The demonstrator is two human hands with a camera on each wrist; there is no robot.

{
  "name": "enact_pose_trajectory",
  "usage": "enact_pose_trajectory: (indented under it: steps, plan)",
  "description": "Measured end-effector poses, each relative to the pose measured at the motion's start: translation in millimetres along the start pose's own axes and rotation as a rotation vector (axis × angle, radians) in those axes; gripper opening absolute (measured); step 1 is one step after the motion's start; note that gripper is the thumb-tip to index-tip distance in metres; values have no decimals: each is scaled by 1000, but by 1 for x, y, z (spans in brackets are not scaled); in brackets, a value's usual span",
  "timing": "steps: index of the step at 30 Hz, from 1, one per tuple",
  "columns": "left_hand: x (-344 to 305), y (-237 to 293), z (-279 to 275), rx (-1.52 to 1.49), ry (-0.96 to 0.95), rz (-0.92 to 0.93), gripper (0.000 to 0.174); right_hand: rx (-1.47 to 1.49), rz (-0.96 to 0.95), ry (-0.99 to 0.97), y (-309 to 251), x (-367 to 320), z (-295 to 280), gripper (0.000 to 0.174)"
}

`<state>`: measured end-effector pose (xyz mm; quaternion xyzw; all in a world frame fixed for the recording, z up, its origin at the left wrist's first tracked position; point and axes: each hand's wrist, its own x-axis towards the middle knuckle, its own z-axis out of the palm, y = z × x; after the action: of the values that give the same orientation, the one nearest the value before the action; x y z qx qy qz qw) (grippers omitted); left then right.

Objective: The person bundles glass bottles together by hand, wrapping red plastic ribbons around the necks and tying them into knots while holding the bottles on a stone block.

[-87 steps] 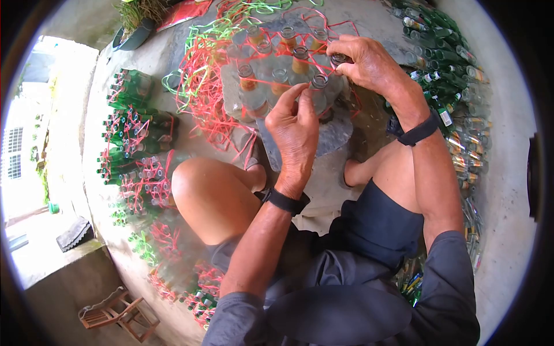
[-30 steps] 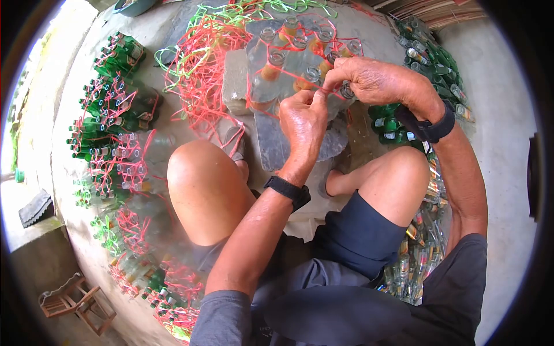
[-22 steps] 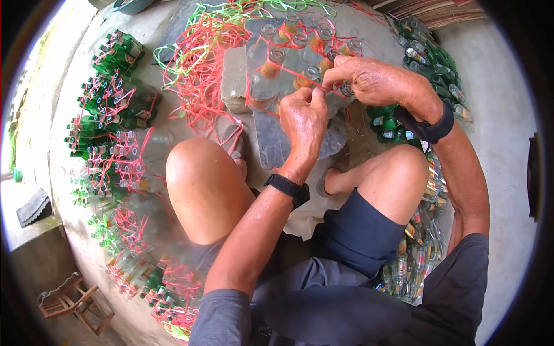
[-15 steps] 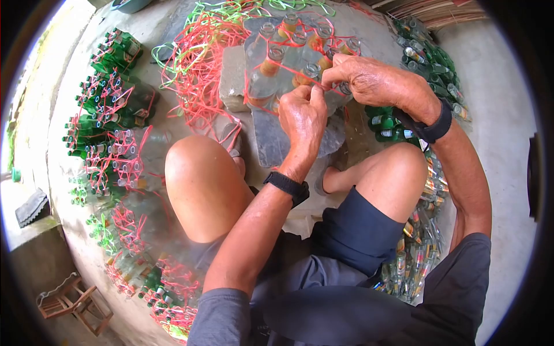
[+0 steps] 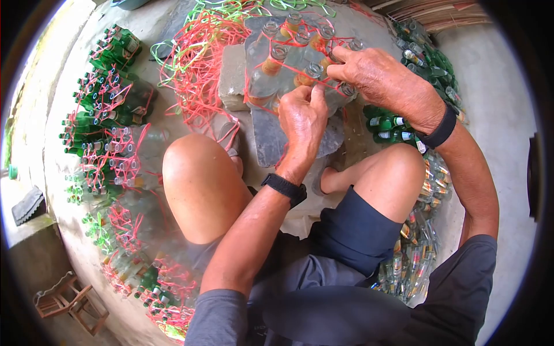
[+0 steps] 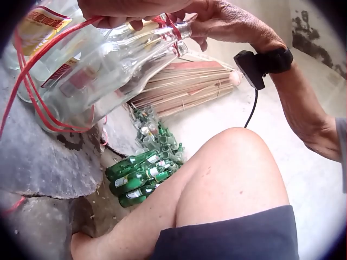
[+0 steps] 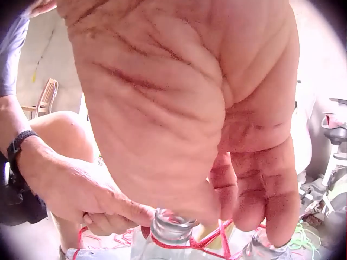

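Clear glass bottles point(image 5: 279, 53) stand grouped on a dark slab point(image 5: 271, 144), red strap point(image 5: 291, 70) running round their necks and sides. My left hand point(image 5: 303, 118) pinches red strap between thumb and curled fingers at the near side of the group. At the right side my right hand point(image 5: 381, 81) has its fingers at the bottle necks, bent over the strap there. In the right wrist view a bottle neck point(image 7: 172, 225) with red strap round it is beneath the right hand point(image 7: 184, 108). The right fingertips' contact with the strap is partly hidden.
Tangled red and green strap point(image 5: 199, 69) lies left of a concrete block point(image 5: 232, 78). Tied bottle bundles point(image 5: 109, 104) line the left side. Loose green and clear bottles point(image 5: 424, 63) lie along the right. A small wooden chair point(image 5: 72, 303) is at lower left.
My right hand has moved slightly right and away from the left hand, its fingers less closed together. Earlier, both hands moved closer together at the near right bottles; the view has shifted.
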<state>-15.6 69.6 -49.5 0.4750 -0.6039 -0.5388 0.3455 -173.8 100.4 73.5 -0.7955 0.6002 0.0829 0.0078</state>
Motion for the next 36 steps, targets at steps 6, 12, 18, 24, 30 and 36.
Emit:
enact_pose_trajectory:
  steps: [6, 12, 18, 24, 30, 36]
  plan:
    - [-4, 5, -4, -51, -48, -40, 35, -33, 13, -33, 14, 4, -10, 15]
    - [-1, 3, -2, -63, -66, -30, 35, 90, 38, 65, 37, -3, -13, 13]
    - [-1, 2, 0, -93, -75, -25, 34, 64, 165, -40, 39, 7, -18, 22]
    - [-1, 1, 1, -118, -91, 13, 32, 261, 148, 29, 63, 12, 0, 22]
    - [-5, 5, 4, -212, -69, 15, 32, 424, 227, 7, 61, 21, 2, 16]
    - [-5, 3, 7, -243, -40, 23, 31, 256, 101, 138, 68, 29, 16, 13]
